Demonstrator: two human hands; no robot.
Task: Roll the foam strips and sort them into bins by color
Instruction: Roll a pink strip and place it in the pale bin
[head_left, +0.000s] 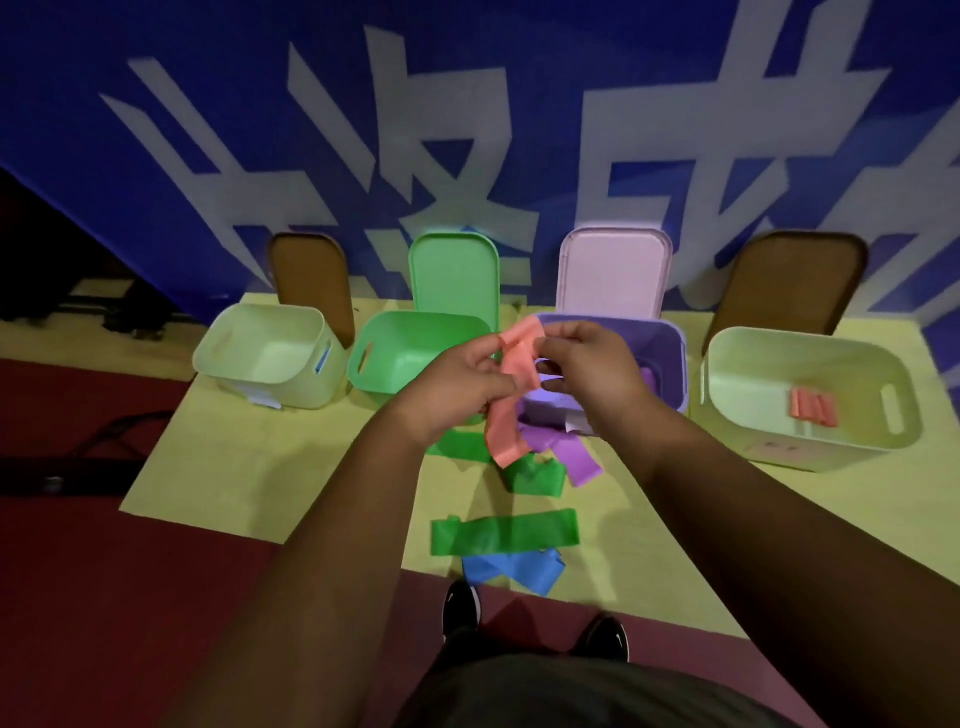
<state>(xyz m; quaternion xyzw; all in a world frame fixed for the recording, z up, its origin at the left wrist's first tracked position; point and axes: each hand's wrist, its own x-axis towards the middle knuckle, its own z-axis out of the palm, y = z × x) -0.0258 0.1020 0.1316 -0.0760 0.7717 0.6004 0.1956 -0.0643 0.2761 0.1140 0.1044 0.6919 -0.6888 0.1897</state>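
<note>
Salmon strip (513, 366): held up in the air in front of the purple bin (667, 353). Top end curled over, lower tail hangs free toward the mat.
Left hand (457, 382): fingers curled, pinching the strip just below its top.
Right hand (592, 371): thumb and fingertips clamped on the curled top end. The roll looks barely begun.
Likely destination: right pale bin (737, 374), far right, which already holds salmon rolls (813, 409).
Risk, roll: foam looks springy. A slack pinch would let the first turn pop open, and uneven winding would give a skewed cone.
Risk, tail: the hanging end sits near the purple strip (569, 452) and the green strips (506, 532) on the mat and could drag or snag them.
Risk, sorting: the purple bin and green bin (379, 358) lie closest, so a short toss could land in the wrong colour.
Strip material: thin, matte, flexible bands. They drape and crease softly. The blue strip (514, 569) lies crumpled at the near edge.
Bins: smooth moulded plastic with rounded corners and slot handles. The left pale bin (270, 353) is at far left.
Lids: green lid (454, 270) and pink lid (613, 270) stand upright behind their bins.
Yellow mat (249, 467): flat and dull.
</note>
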